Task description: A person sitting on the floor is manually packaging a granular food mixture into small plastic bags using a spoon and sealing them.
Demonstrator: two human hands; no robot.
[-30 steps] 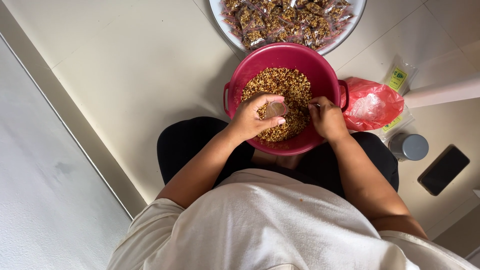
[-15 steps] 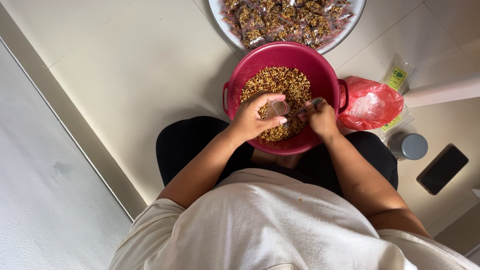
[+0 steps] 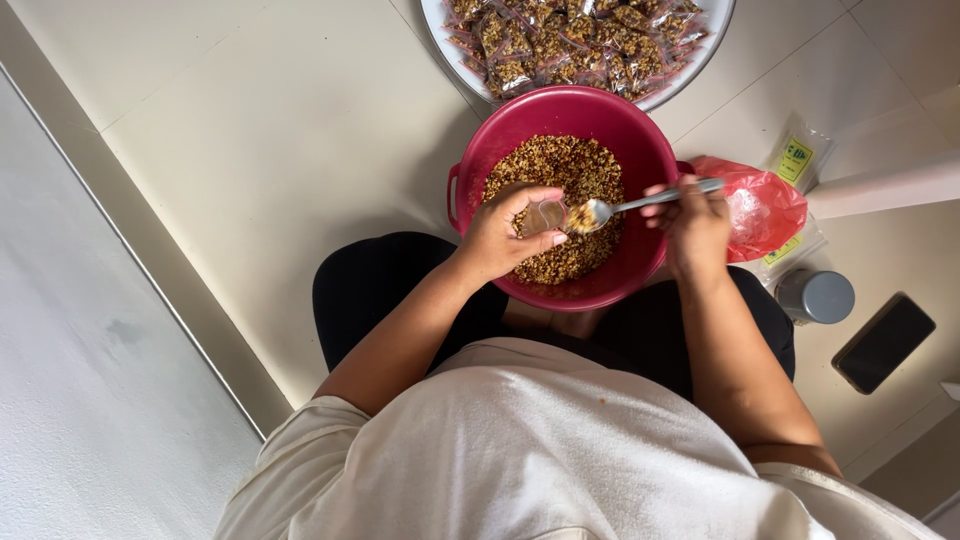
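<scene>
Fingers (image 3: 528, 196) of the left hand (image 3: 500, 235) are curled round a small clear bag (image 3: 551, 214) and a spoon (image 3: 640, 203) is pinched by the right hand (image 3: 695, 225) over the red bowl (image 3: 560, 110), beside a red bag (image 3: 765, 205) and grey jar (image 3: 815, 296).

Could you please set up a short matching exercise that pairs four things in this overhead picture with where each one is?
Things:
1. spoon
2. small clear bag
3. red plastic bag
4. white tray of filled packets

Places:
A. on the floor beside the red bowl, next to the right hand
B. held open in the left hand over the bowl
C. on the floor beyond the bowl, at the top edge of the picture
D. in the right hand, its loaded tip at the mouth of the small bag

Pairs: 1-D, 2-B, 3-A, 4-C
</scene>
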